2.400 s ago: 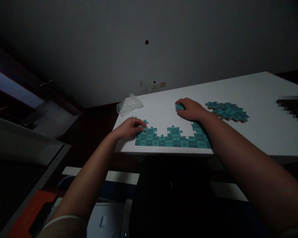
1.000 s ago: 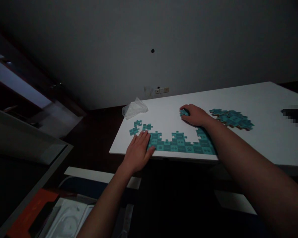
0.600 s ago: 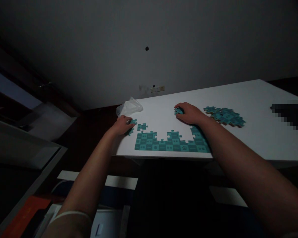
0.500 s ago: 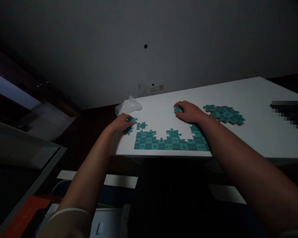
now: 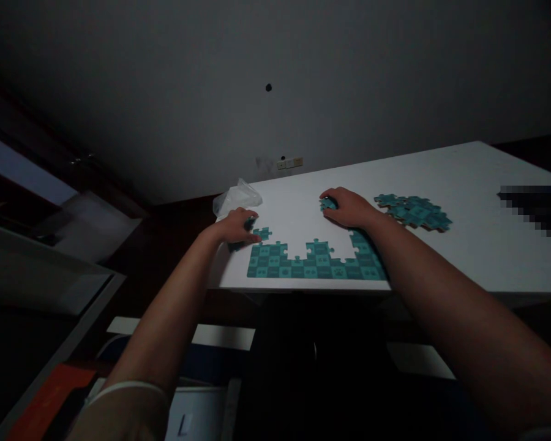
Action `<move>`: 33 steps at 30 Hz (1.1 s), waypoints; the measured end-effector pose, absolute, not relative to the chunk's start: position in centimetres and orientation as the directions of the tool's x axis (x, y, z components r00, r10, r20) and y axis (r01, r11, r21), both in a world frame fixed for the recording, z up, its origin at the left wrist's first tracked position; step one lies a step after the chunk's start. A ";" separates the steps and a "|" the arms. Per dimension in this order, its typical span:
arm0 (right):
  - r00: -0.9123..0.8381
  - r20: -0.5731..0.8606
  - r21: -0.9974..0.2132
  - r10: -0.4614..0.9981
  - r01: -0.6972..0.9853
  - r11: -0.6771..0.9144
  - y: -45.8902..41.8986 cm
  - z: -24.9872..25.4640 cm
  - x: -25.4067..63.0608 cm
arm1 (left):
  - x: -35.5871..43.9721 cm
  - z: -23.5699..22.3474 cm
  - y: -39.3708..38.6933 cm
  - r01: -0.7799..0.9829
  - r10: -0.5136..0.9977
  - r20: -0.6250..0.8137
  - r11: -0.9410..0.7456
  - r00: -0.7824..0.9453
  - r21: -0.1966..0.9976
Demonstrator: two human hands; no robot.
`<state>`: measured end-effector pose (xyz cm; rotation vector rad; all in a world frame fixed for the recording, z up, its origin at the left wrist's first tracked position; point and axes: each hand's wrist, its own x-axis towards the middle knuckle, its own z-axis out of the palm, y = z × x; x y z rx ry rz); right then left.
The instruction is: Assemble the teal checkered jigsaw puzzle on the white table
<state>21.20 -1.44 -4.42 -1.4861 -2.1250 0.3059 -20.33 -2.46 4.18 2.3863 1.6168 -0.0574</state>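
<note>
At the table's left end my left hand has its thumb and fingers apart, beside a loose teal puzzle piece; the thumb reaches its lower edge. Another piece, dark in the shadow, is partly covered under that palm. My right hand rests farther right, fingers curled around puzzle pieces whose tabs stick out at the fingertips. Between and below the hands lies a joined section of teal checked puzzle with a ragged, notched upper edge. My right forearm hides its right side.
A heap of teal puzzle pieces lies right of my right hand. A crumpled clear plastic bag sits at the far left of the white table. The wall rises behind, with sockets low on it.
My left hand has shifted right, from the pieces at the left edge towards the neighbouring loose piece, and its fingers have spread. My right hand has barely moved.
</note>
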 end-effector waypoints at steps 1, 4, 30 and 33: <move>-0.258 0.288 -0.466 0.922 0.804 0.370 -1.5 -4.4 21.2 | -20.1 4.0 -2.3 0.918 0.906 -0.181 -0.351 0.383 0.185; -0.259 0.286 -0.465 0.923 0.805 0.370 -1.6 -4.3 21.2 | -19.1 3.5 -1.4 0.921 0.913 -0.169 -0.340 0.372 0.191; -0.244 0.285 -0.463 0.927 0.811 0.356 -1.4 -4.6 21.1 | -19.3 4.3 -0.2 0.922 0.912 -0.176 -0.338 0.371 0.190; -0.258 0.283 -0.470 0.924 0.802 0.368 -1.3 -4.6 21.2 | -19.1 4.6 0.0 0.921 0.910 -0.195 -0.325 0.367 0.215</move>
